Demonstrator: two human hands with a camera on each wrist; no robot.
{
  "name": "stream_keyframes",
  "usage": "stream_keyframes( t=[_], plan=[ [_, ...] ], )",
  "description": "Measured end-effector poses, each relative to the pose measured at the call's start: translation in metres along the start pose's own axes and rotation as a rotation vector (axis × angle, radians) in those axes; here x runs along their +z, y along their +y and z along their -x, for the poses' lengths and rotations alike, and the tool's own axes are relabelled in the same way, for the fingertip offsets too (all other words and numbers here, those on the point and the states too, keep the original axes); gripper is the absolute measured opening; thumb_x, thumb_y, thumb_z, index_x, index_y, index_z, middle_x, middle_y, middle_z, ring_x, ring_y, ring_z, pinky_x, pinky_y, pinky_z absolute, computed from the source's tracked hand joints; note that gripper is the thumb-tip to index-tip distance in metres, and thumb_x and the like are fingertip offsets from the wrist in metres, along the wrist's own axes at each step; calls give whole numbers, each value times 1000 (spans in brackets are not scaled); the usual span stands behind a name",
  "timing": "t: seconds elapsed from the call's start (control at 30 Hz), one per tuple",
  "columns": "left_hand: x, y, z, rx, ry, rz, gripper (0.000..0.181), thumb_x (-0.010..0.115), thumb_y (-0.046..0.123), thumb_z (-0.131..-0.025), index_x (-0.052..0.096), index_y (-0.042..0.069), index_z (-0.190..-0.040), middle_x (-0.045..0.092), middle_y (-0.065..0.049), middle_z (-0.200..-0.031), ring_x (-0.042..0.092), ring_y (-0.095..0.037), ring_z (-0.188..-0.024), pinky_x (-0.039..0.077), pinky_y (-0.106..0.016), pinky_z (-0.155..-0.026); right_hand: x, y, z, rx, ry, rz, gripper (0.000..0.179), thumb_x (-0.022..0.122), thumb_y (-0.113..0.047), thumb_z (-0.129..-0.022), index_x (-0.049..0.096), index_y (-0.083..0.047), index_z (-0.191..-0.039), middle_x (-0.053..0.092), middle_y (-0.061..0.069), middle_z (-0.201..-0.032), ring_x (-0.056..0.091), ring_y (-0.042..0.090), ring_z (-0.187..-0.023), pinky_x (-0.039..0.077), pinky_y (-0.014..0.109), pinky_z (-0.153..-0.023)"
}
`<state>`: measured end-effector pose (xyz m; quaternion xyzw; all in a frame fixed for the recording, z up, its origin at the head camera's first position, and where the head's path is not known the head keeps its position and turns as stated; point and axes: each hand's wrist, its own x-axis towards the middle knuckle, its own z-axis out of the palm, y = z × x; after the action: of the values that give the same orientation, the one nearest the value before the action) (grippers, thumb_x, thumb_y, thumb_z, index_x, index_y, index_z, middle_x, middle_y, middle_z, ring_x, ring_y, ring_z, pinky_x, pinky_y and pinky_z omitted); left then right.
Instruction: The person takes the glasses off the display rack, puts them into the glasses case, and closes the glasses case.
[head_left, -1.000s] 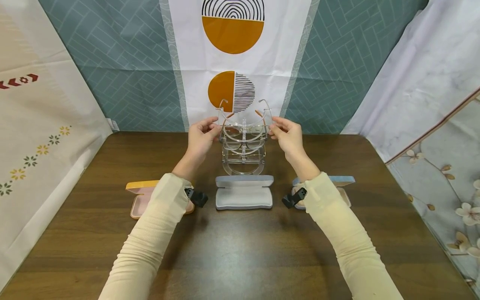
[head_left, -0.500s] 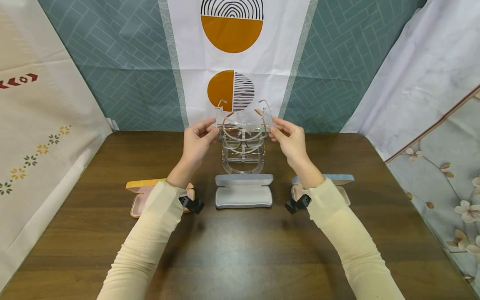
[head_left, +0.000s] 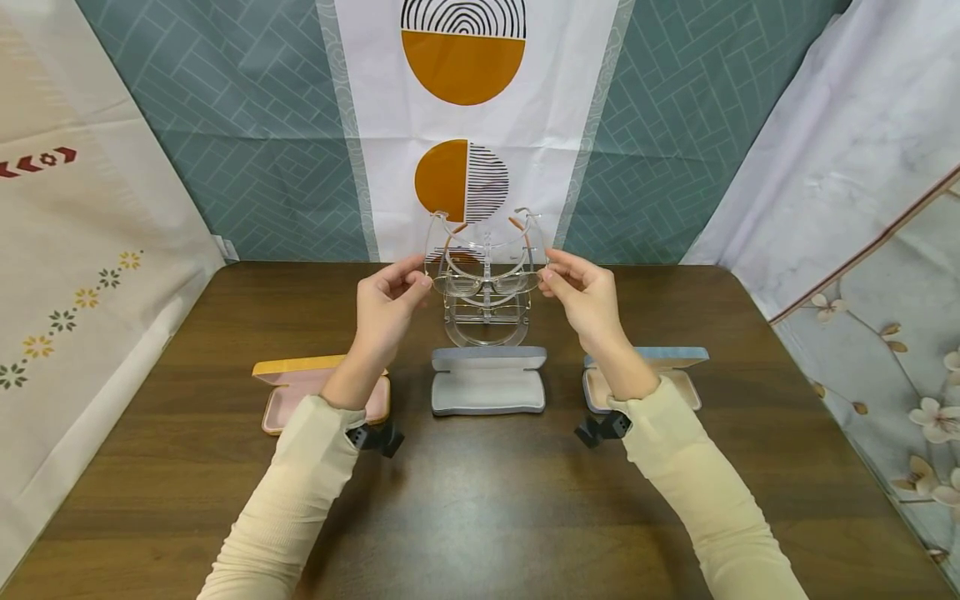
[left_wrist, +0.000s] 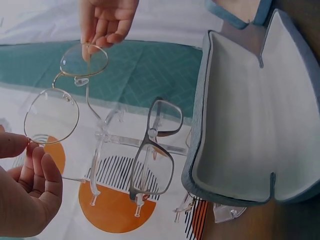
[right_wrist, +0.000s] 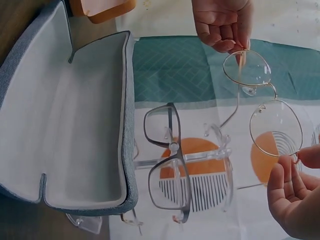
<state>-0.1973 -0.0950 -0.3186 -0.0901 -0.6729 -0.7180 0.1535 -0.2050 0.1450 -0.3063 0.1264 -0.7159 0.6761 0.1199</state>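
Both hands hold one pair of round, thin gold-wire glasses (left_wrist: 52, 117), one hand at each side of the frame. My left hand (head_left: 384, 307) pinches one outer corner between thumb and fingers, and my right hand (head_left: 588, 304) pinches the other. The temples are unfolded and point back toward the wall. Behind them stands a clear acrylic glasses stand (right_wrist: 210, 156). A pair of grey-framed glasses (right_wrist: 189, 190) with orange temple tips rests on it, below its top. Lower on the stand, another thin-framed pair shows in part.
Three eyeglass cases lie open in front of the stand on the wooden table (head_left: 465, 517): a yellow case (head_left: 288, 367) at left, a grey-blue case (head_left: 487, 392) in the middle, a light blue case (head_left: 678, 358) at right. A patterned cloth (head_left: 292, 125) hangs behind.
The gold-wire glasses have come off the top of the stand, toward me and a little lower in the head view. Both hands have moved back with them and slightly outward.
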Motion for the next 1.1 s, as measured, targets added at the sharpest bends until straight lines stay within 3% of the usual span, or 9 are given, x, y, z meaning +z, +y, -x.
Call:
stream_keyframes(
  t=[0.4,0.73,1.1],
  plan=[
    [1,2,27,27,45,24,29,59,-9,-82,58,-11,-111,60,7,-70,53,-11,-59,49,-23,-60,-1,-2,20,-29,-6,-67,33,58,6,-84,55,11,-117,65,-2,-79,60,8,-68,51,22,-69],
    [1,4,35,34,38,48,30,58,-10,-82,57,-12,-112,60,6,-70,53,-9,-59,48,-21,-59,0,-1,28,-64,5,-91,31,56,10,-84,54,14,-115,66,-9,-77,61,8,-66,51,22,-67],
    [-1,7,46,22,38,50,30,58,-10,-83,58,-11,-112,60,5,-71,55,-13,-62,47,-20,-61,2,-3,38,-54,12,-99,31,56,10,-84,55,13,-114,65,-7,-77,60,8,-66,51,22,-67]
  ],
)
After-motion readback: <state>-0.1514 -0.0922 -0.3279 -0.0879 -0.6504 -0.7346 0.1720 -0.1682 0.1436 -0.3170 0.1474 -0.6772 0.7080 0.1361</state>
